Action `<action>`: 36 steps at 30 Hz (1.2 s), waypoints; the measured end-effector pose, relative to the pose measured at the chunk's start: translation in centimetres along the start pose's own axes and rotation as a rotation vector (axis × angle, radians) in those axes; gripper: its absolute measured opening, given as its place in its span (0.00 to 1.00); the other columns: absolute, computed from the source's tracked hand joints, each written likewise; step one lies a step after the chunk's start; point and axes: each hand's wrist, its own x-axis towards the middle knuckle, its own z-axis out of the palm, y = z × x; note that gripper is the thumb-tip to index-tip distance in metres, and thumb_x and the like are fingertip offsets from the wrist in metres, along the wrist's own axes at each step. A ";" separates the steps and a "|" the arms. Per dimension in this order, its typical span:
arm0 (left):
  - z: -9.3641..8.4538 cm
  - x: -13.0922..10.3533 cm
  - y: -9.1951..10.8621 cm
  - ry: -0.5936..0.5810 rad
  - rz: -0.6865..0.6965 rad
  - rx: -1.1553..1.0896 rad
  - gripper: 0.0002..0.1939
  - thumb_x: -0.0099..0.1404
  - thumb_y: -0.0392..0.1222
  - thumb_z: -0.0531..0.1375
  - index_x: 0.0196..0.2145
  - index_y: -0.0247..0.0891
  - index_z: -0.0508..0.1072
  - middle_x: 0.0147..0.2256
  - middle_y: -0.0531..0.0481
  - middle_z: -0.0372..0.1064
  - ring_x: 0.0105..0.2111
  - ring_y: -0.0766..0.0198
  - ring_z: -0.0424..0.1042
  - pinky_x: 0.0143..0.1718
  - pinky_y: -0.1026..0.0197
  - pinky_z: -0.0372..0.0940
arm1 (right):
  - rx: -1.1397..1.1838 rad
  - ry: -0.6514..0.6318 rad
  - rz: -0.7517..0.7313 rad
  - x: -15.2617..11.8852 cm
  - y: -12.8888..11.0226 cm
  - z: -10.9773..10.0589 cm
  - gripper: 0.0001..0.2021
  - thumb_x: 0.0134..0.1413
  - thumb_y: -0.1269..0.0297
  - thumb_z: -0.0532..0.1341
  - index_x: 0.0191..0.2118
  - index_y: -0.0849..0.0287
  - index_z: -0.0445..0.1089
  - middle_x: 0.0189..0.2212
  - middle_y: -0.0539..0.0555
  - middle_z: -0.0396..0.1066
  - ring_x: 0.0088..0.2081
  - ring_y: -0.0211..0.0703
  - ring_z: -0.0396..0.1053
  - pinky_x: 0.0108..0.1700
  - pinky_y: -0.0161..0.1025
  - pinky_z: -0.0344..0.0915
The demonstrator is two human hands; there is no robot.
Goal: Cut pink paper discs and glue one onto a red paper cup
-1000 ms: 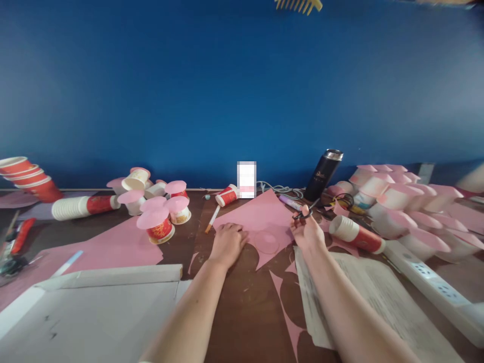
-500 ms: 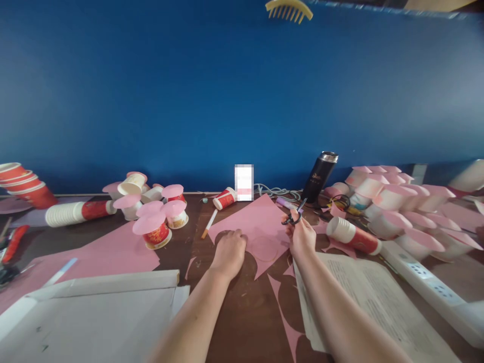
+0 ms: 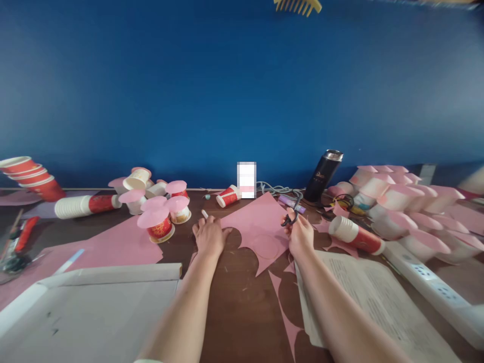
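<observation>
My right hand point(image 3: 301, 237) holds black-handled scissors point(image 3: 290, 218) above the right part of a pink paper sheet point(image 3: 260, 222). The sheet's near edge has curved cutouts, and a faint circle is drawn on it. Left of the sheet, my left hand point(image 3: 209, 237) is low over the table, its thumb apart from the other fingers. Beneath those fingers lies a slim white stick-like pen point(image 3: 204, 214); only its white end shows, the rest being hidden by the hand.
Paper cups topped with pink discs point(image 3: 159, 224) stand left; many more pink-topped cups point(image 3: 408, 201) fill the right. A black flask point(image 3: 323, 176) leans near the blue wall. A newspaper point(image 3: 351, 297), a power strip point(image 3: 423, 272), a white box point(image 3: 106, 312) and pink scraps point(image 3: 289, 322) lie around.
My left hand has left the pink sheet and moved left, onto the white pen, covering its orange end. My right hand still holds the scissors, turned slightly. The view has shifted a little.
</observation>
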 end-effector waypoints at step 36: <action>-2.5 -2.0 2.3 0.323 -0.096 -1.706 0.13 0.57 0.47 0.63 0.32 0.38 0.64 0.19 0.60 0.61 0.18 0.74 0.61 0.21 0.71 0.56 | 0.280 -0.472 0.570 -2.5 0.9 1.2 0.17 0.43 0.58 0.70 0.34 0.59 0.66 0.31 0.55 0.75 0.31 0.42 0.74 0.35 0.42 0.73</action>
